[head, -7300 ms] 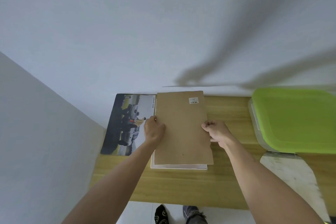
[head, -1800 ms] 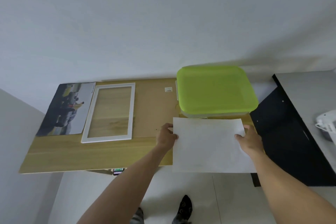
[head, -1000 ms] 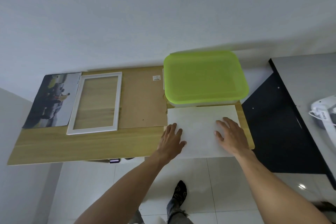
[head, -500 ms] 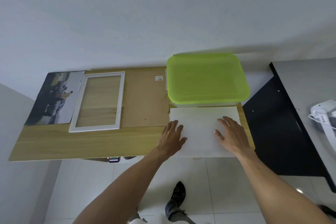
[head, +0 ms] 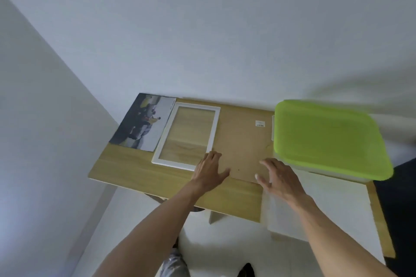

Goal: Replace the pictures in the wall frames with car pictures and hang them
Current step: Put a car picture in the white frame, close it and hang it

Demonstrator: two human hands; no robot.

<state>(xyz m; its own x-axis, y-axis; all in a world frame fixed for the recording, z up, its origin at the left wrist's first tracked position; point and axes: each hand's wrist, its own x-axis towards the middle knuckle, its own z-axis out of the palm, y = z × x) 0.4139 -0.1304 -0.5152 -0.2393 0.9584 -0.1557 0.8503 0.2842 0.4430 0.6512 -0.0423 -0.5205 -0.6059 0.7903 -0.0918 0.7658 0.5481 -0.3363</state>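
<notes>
Reaching toward the centre of the frame, both hands hover spread and holding nothing over the near edge of the brown backing board (head: 243, 141), which lies flat on the desk (head: 139, 173). The left hand (head: 210, 171) is at the board's lower left corner, just beside the empty white frame (head: 216, 128); the right hand (head: 278, 177) is at its lower right. The board's long axis runs away from the person, toward the wall. The car picture (head: 144, 123) lies left of the frame, in the middle left of the view, so the left hand is nearer to it. A white sheet (head: 333, 204) and a green-lidded box (head: 326, 137) sit at right.
</notes>
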